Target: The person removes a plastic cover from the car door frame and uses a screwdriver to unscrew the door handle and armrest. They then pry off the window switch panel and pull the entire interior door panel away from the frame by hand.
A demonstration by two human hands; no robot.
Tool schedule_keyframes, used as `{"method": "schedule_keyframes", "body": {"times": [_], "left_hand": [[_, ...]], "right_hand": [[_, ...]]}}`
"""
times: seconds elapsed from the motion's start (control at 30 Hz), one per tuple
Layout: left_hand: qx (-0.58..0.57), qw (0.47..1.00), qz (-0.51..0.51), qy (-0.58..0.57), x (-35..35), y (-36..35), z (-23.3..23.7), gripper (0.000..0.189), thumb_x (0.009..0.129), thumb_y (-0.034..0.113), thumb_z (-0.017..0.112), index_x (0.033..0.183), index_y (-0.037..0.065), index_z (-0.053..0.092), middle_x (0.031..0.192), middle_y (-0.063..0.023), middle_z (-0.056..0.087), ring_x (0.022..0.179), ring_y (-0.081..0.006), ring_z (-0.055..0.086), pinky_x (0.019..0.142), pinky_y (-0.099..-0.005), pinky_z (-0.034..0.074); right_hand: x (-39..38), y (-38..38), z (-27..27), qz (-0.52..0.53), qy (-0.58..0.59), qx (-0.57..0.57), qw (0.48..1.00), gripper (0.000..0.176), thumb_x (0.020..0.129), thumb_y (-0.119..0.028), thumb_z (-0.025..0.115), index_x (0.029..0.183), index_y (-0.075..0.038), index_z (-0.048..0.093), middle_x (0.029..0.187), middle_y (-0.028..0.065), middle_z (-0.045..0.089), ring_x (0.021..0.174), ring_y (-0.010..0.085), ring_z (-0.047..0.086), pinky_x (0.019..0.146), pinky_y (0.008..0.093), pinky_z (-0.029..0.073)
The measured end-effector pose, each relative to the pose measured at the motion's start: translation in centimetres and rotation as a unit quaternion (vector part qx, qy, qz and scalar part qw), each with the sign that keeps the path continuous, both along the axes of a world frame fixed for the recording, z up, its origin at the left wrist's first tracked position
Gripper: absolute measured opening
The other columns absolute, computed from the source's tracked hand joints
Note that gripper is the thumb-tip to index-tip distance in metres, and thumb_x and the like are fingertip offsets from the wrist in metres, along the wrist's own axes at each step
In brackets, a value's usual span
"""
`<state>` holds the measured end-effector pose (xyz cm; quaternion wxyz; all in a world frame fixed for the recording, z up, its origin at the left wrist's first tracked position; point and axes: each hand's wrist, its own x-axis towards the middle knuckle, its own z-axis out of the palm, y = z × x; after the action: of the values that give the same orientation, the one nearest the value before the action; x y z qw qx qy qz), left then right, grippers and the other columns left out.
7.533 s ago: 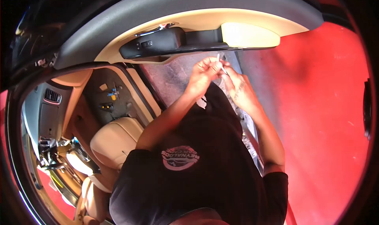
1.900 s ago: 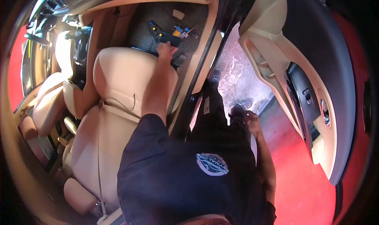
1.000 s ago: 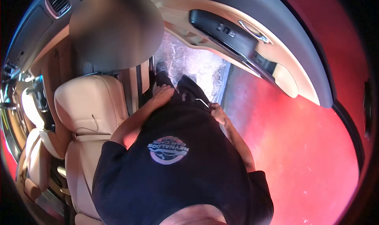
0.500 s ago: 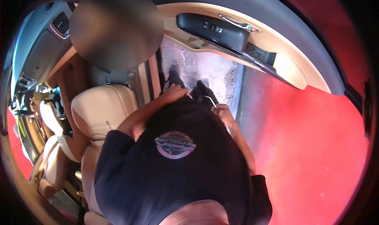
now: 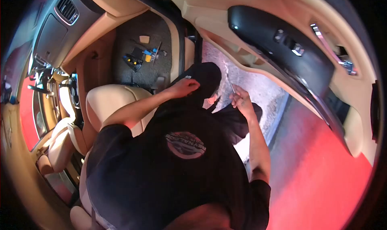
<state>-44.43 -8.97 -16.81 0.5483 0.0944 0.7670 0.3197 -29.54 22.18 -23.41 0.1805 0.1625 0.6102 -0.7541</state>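
Observation:
My left hand (image 5: pixel 184 88) is closed, its fingers curled in loosely above my dark-trousered left knee (image 5: pixel 207 74); I see nothing in it. To its right, my right hand (image 5: pixel 242 100) pinches a thin metal rod-like tool (image 5: pixel 229 81) between thumb and fingers. The rod points up and away from me, over the gap between my legs and the open car door. My fingers hide its lower end. Below my hands spreads my black shirt with a round logo (image 5: pixel 186 144).
Several small tools and blue and yellow pieces (image 5: pixel 147 56) lie on the dark footwell carpet (image 5: pixel 121 74). The open door panel (image 5: pixel 278 48) curves across the upper right, with a black armrest and switches. Beside my left arm is a beige seat (image 5: pixel 107 103). Red floor (image 5: pixel 322 181) lies at right.
My view has shifted, and the footwell items now show. My left hand has drawn back from down by my feet. The tool in my right hand has turned to point more upright.

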Motion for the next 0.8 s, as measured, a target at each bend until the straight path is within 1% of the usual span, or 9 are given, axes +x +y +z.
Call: {"method": "schedule_keyframes", "body": {"times": [0.03,0.13,0.37,0.43,0.53,0.6,0.67,0.73,0.8], "left_hand": [[-0.011,1.0,0.003,0.006,-0.4,0.4,-0.4,0.035,0.105,0.023,0.059,0.136,0.005,0.061,0.115,-0.0101,0.07,0.104,-0.0204,0.067,0.085,-0.0347,0.056],[0.127,0.941,0.299,-0.099,-1.4,1.8,-1.7,0.036,0.106,0.029,0.062,0.129,0.001,0.065,0.108,-0.0091,0.072,0.091,-0.0221,0.071,0.081,-0.0373,0.06],[0.187,0.892,0.408,-0.062,-7.5,-7.1,-5.3,0.021,0.107,0.017,0.057,0.115,-0.001,0.064,0.107,-0.015,0.073,0.09,-0.024,0.075,0.078,-0.0377,0.065],[0.121,0.925,0.356,-0.043,-11.8,-12.4,-5.0,0.024,0.106,0.02,0.057,0.115,-0.002,0.061,0.099,-0.0157,0.072,0.081,-0.0242,0.075,0.073,-0.0369,0.065],[-0.032,0.982,0.172,0.067,-17.6,-24.7,-9.6,0.027,0.098,0.024,0.064,0.087,0.0,0.071,0.085,-0.0184,0.073,0.079,-0.0271,0.076,0.062,-0.0375,0.06],[-0.166,0.944,-0.026,0.283,-19.3,-30.9,-13.3,0.032,0.092,0.025,0.067,0.076,-0.002,0.068,0.087,-0.025,0.073,0.084,-0.0378,0.075,0.069,-0.0478,0.06],[-0.211,0.938,-0.134,0.24,-20.8,-35.0,-17.5,0.029,0.087,0.024,0.067,0.089,-0.005,0.069,0.094,-0.0288,0.072,0.092,-0.047,0.071,0.078,-0.0552,0.058],[-0.151,0.9,-0.195,0.36,-20.2,-38.5,-22.2,0.04,0.093,0.025,0.061,0.121,-0.002,0.064,0.114,-0.0288,0.068,0.107,-0.0467,0.066,0.093,-0.0555,0.053],[-0.169,0.915,-0.213,0.298,-21.0,-36.9,-22.2,0.035,0.096,0.028,0.061,0.117,0.0,0.066,0.115,-0.0281,0.067,0.109,-0.0451,0.065,0.094,-0.0553,0.053]], "right_hand": [[-2.4,-1.4,-0.1,0.003,0.006,-0.011,1.0,0.048,0.097,-0.002,0.047,0.144,-0.001,0.055,0.086,0.0048,0.067,0.06,0.0082,0.056,0.052,0.0239,0.047],[-8.1,-6.1,0.7,0.099,0.102,-0.007,0.99,0.053,0.098,-0.003,0.049,0.151,-0.005,0.047,0.088,0.0067,0.068,0.06,0.0105,0.061,0.054,0.0269,0.052],[-14.8,-17.0,-2.9,0.122,0.171,0.03,0.977,0.051,0.099,-0.006,0.058,0.148,-0.006,0.049,0.096,0.0185,0.074,0.066,0.0219,0.068,0.066,0.0364,0.056],[-16.5,-20.2,-6.2,0.129,0.317,0.147,0.928,0.052,0.098,-0.005,0.059,0.149,-0.005,0.05,0.092,0.0118,0.073,0.073,0.0192,0.069,0.069,0.0355,0.056],[-18.1,-23.3,-9.0,0.147,0.233,0.201,0.94,0.042,0.097,-0.009,0.062,0.138,0.0,0.06,0.087,0.0116,0.07,0.079,0.02,0.067,0.076,0.0339,0.054],[-19.3,-24.4,-9.3,0.17,0.178,0.211,0.946,0.042,0.095,-0.008,0.064,0.136,0.001,0.062,0.085,0.0133,0.068,0.077,0.02,0.066,0.076,0.0336,0.055],[-20.4,-25.4,-9.2,0.216,0.182,0.257,0.924,0.042,0.094,-0.008,0.065,0.134,-0.001,0.063,0.087,0.0181,0.07,0.08,0.0223,0.07,0.078,0.0356,0.056],[-22.3,-27.1,-8.8,0.261,0.188,0.344,0.882,0.043,0.093,-0.016,0.066,0.135,-0.003,0.063,0.102,0.0237,0.073,0.093,0.0369,0.072,0.087,0.0448,0.057],[-24.1,-28.9,-10.9,0.279,0.148,0.397,0.862,0.045,0.095,-0.026,0.061,0.136,-0.006,0.063,0.122,0.0229,0.07,0.113,0.0397,0.067,0.098,0.0488,0.053]]}}
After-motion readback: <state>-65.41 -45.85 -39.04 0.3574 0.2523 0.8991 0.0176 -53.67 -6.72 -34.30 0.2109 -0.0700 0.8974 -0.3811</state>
